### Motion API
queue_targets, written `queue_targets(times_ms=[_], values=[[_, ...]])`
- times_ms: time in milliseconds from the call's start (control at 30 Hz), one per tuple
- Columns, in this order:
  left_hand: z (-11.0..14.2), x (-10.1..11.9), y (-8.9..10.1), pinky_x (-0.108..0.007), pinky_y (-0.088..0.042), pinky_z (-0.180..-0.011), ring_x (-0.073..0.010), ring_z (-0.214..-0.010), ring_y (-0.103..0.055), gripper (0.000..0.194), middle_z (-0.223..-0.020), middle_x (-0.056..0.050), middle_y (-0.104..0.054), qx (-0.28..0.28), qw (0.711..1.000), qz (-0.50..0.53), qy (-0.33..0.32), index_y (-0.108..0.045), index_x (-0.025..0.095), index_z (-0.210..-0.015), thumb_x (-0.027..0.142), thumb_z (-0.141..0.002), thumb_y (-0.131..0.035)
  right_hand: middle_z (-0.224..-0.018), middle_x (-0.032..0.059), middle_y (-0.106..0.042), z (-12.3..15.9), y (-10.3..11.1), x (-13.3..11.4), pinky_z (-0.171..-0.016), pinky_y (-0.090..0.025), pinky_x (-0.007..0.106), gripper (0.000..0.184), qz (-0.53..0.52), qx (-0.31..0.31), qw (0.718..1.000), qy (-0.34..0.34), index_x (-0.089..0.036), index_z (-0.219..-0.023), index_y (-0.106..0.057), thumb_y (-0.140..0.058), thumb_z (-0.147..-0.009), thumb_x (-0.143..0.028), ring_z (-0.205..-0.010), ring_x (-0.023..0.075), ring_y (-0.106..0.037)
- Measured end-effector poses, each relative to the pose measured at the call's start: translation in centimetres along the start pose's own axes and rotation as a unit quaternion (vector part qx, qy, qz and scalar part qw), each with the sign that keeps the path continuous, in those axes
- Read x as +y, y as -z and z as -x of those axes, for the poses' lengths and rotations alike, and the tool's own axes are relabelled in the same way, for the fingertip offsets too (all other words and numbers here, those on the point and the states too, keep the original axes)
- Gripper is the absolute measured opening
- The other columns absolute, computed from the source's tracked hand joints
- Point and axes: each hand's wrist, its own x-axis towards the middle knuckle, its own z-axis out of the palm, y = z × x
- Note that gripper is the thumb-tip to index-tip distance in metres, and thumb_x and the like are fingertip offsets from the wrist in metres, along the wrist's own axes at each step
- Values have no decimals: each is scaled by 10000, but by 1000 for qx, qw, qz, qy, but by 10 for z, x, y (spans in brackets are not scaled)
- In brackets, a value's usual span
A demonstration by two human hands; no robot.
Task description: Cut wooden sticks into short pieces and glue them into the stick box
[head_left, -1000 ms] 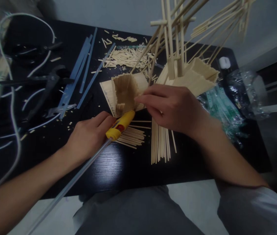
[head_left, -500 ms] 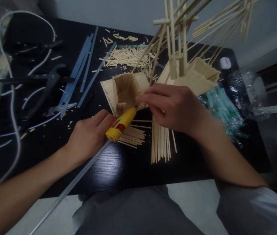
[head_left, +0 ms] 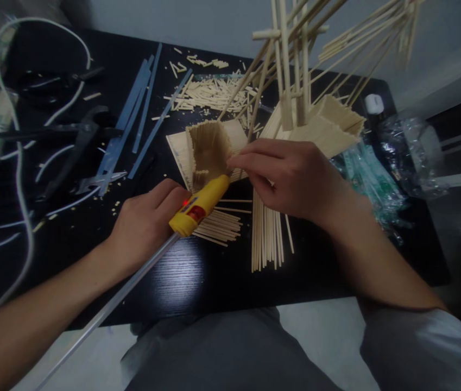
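My left hand (head_left: 149, 217) is wrapped round a yellow hot glue gun (head_left: 201, 206), with a long clear glue stick (head_left: 116, 304) coming out of its back end. The gun's front end is close to a small open box of wooden sticks (head_left: 209, 149), which stands on a flat stick panel (head_left: 177, 152). My right hand (head_left: 287, 174) is closed in a pinch at the box's right edge; what lies between its fingertips is too small to make out. Under the gun a bundle of thin sticks (head_left: 222, 227) lies on the black table.
Longer sticks (head_left: 266, 239) lie below my right hand. A tall stick structure (head_left: 291, 81) rises at the back right. Cut stick pieces (head_left: 214, 93) are heaped at the back. Blue strips (head_left: 128, 125), pliers (head_left: 86, 130) and a white cable (head_left: 20, 168) lie left; plastic wrappers (head_left: 377, 179) lie right.
The glue gun has shifted slightly, its rear end moving left and down with my left hand. My right hand stays pinched in nearly the same place.
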Motion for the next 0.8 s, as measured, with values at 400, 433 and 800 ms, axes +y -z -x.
queue_targets(times_ms=[400,433,800], values=[[1,-5,4,-237,-484,-531,-128,-730,-690,186,-979,-30,-721,39,998,4,-47,-595,207,-1046,366,-962,-642,-1039,80,-749,-2,0,-2,-735,-490,303,282,32,-7,999,8,-161,-1088,-729,-452,-1042,-141,-894,187,-684],[1,-5,4,-233,-485,-536,-128,-737,-691,191,-985,-30,-722,39,998,4,-47,-596,208,-1052,369,-961,-646,-1044,80,-749,-2,0,-2,-735,-487,304,283,33,-5,999,8,-161,-1085,-729,-449,-1044,-145,-897,188,-683],[2,-7,-1,-223,-469,-545,-121,-742,-682,229,-1034,-37,-722,38,998,1,-48,-608,187,-1088,365,-953,-659,-1076,63,-740,-1,1,-2,-736,-470,296,336,33,-12,999,8,-172,-1099,-742,-410,-1060,-146,-895,172,-672]])
